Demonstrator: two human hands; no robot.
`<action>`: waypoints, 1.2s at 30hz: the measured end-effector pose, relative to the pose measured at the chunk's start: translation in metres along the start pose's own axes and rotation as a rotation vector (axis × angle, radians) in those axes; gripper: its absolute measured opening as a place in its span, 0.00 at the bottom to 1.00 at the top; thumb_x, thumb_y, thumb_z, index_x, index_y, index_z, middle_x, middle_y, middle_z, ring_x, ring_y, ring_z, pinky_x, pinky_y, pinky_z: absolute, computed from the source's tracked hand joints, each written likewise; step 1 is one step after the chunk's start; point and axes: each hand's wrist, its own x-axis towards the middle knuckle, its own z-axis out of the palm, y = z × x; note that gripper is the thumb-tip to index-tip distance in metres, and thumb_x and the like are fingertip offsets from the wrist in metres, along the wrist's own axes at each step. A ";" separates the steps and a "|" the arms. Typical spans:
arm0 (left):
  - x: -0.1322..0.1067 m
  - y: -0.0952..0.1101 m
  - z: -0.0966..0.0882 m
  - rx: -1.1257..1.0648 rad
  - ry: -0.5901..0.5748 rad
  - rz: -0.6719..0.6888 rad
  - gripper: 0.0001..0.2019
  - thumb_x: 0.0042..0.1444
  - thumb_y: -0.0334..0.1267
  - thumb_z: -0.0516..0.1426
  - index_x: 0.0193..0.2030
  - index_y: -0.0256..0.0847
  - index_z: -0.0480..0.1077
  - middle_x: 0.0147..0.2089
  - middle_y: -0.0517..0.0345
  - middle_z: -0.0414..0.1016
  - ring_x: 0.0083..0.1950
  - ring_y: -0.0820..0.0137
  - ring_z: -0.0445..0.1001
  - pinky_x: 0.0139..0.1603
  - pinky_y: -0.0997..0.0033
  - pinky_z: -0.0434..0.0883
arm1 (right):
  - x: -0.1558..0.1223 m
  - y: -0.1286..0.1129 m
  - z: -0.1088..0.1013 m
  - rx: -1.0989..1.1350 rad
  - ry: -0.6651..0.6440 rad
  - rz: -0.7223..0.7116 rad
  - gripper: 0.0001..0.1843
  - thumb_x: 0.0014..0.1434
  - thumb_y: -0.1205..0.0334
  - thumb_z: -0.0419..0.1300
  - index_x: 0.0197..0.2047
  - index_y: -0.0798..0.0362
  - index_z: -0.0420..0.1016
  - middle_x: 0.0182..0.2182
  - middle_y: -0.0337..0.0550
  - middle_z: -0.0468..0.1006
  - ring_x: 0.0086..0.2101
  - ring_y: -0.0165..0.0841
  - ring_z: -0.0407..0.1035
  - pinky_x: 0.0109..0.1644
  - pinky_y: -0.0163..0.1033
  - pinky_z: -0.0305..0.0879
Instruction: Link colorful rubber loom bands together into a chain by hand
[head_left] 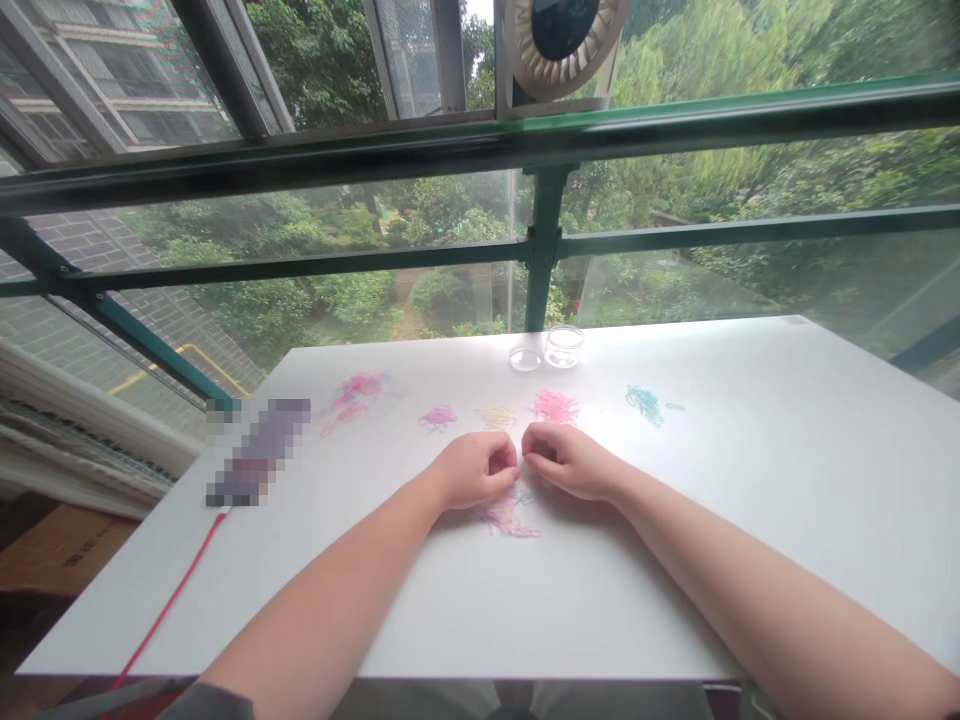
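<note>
My left hand (478,468) and my right hand (566,460) face each other over the middle of the white table (585,610). The fingers of both are curled in with thumb and forefinger together; anything between the fingertips is too small to make out. Just below them lies a mixed pile of thin pink and pale pieces (508,516), looking like tiny rubber bands. Beyond the hands is a row of similar heaps: a purple pile (438,417), a yellow pile (496,415), a pink pile (555,405) and a teal pile (643,402).
A larger mixed pink pile (358,392) is spread at the back left. Near the back edge stand a clear round jar (564,348) and a clear lid (525,359). On the left lies a blurred-out object (259,455) with a red cable (172,598). A green railing (337,265) runs behind.
</note>
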 end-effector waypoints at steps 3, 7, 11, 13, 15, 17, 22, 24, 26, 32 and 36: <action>0.000 0.001 0.000 0.001 0.003 -0.003 0.04 0.48 0.36 0.53 0.29 0.39 0.65 0.27 0.61 0.69 0.26 0.76 0.63 0.28 0.77 0.61 | 0.000 -0.001 0.000 -0.006 0.002 -0.002 0.04 0.49 0.71 0.50 0.28 0.54 0.63 0.21 0.34 0.64 0.22 0.24 0.55 0.25 0.31 0.52; 0.000 0.002 0.000 0.001 0.004 0.001 0.04 0.48 0.36 0.53 0.28 0.39 0.65 0.27 0.62 0.69 0.26 0.76 0.63 0.28 0.77 0.61 | -0.001 -0.001 -0.001 -0.013 0.002 0.006 0.04 0.49 0.71 0.50 0.28 0.54 0.63 0.20 0.34 0.64 0.22 0.24 0.55 0.25 0.30 0.52; 0.000 0.002 -0.001 -0.002 0.006 0.000 0.04 0.48 0.36 0.53 0.28 0.39 0.65 0.27 0.62 0.69 0.26 0.76 0.63 0.28 0.77 0.61 | -0.001 -0.001 -0.001 -0.005 -0.002 0.010 0.04 0.49 0.70 0.49 0.28 0.54 0.62 0.21 0.34 0.64 0.22 0.24 0.55 0.25 0.30 0.52; 0.000 0.002 0.000 -0.005 0.006 -0.002 0.04 0.48 0.36 0.53 0.28 0.39 0.65 0.27 0.62 0.69 0.26 0.76 0.63 0.27 0.77 0.61 | -0.001 -0.001 -0.001 -0.001 -0.003 0.009 0.04 0.49 0.71 0.49 0.27 0.54 0.62 0.21 0.34 0.64 0.22 0.24 0.55 0.26 0.31 0.52; 0.000 0.001 0.000 -0.009 0.007 -0.004 0.04 0.47 0.36 0.53 0.28 0.39 0.66 0.27 0.62 0.69 0.26 0.76 0.63 0.27 0.77 0.61 | -0.001 -0.001 -0.001 0.000 -0.003 0.007 0.04 0.49 0.70 0.49 0.28 0.54 0.62 0.21 0.34 0.64 0.22 0.24 0.55 0.26 0.31 0.52; 0.000 0.002 0.000 -0.013 0.008 -0.007 0.04 0.47 0.36 0.53 0.28 0.39 0.66 0.27 0.62 0.70 0.26 0.76 0.63 0.27 0.77 0.61 | -0.001 -0.001 -0.001 0.000 -0.004 0.007 0.04 0.49 0.70 0.50 0.28 0.54 0.63 0.21 0.34 0.64 0.22 0.24 0.55 0.26 0.31 0.52; 0.000 0.003 -0.001 -0.016 0.008 -0.016 0.04 0.47 0.37 0.53 0.28 0.39 0.66 0.27 0.61 0.69 0.26 0.76 0.63 0.27 0.77 0.61 | -0.001 -0.001 -0.001 0.002 -0.003 0.008 0.04 0.49 0.70 0.50 0.28 0.54 0.63 0.21 0.34 0.64 0.22 0.24 0.55 0.26 0.31 0.51; 0.000 0.004 -0.001 -0.018 0.005 -0.018 0.04 0.47 0.37 0.53 0.28 0.39 0.66 0.26 0.61 0.69 0.26 0.76 0.63 0.27 0.77 0.61 | -0.001 -0.001 -0.001 0.005 -0.004 0.006 0.04 0.49 0.70 0.50 0.28 0.54 0.63 0.21 0.34 0.64 0.22 0.24 0.55 0.25 0.31 0.51; 0.000 0.004 -0.001 -0.018 0.003 -0.022 0.04 0.47 0.37 0.53 0.28 0.39 0.65 0.27 0.61 0.69 0.26 0.76 0.63 0.27 0.77 0.61 | 0.000 -0.001 -0.001 0.007 -0.007 0.005 0.04 0.49 0.70 0.50 0.28 0.54 0.63 0.21 0.34 0.64 0.22 0.24 0.55 0.25 0.31 0.51; -0.001 0.004 -0.001 -0.013 0.004 -0.019 0.04 0.47 0.37 0.53 0.28 0.39 0.65 0.27 0.61 0.70 0.26 0.76 0.63 0.27 0.77 0.61 | 0.000 -0.001 -0.001 0.013 -0.008 0.010 0.04 0.49 0.70 0.50 0.28 0.54 0.63 0.20 0.34 0.63 0.22 0.25 0.55 0.25 0.31 0.51; -0.001 0.003 0.000 -0.012 0.005 -0.015 0.04 0.47 0.36 0.53 0.28 0.39 0.65 0.27 0.62 0.70 0.26 0.76 0.63 0.27 0.77 0.61 | 0.000 0.000 -0.001 0.012 -0.008 0.009 0.04 0.49 0.70 0.50 0.28 0.54 0.63 0.21 0.34 0.63 0.22 0.25 0.55 0.26 0.31 0.51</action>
